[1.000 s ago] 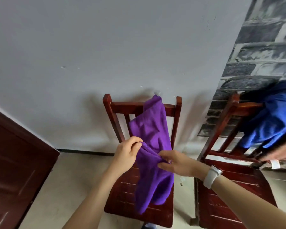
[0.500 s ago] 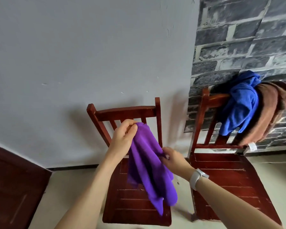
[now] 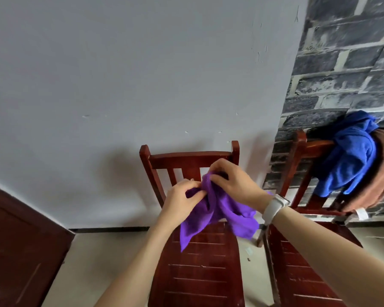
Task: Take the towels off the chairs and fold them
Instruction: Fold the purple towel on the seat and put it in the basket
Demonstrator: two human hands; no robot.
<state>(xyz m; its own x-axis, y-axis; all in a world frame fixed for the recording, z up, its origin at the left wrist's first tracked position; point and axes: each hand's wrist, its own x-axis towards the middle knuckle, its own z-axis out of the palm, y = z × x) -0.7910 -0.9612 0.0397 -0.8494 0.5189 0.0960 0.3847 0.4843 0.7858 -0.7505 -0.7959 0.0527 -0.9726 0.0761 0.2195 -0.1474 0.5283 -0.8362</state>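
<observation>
Now both hands pinch the purple towel (image 3: 211, 211), bunched in the air above the near chair's seat (image 3: 204, 262): left hand (image 3: 182, 200) and right hand (image 3: 233, 182) curl into its top. Folding seems just begun; next, find corners and spread it.

Both forearms reach up from the bottom edge, bare, converging toward centre frame. Left hand (image 3: 182, 201) back toward camera, fingers (image 3: 194, 188) curled inward, pinching the purple towel (image 3: 211, 214) at its upper edge. Right hand (image 3: 235, 182) just beside it, slightly higher, fingers bent down over the same bunched fabric, thumb side hidden. Hands near each other, knuckles almost touching. Right wrist carries a white watch (image 3: 274, 206). Left wrist bare. Elbows out of view.
</observation>
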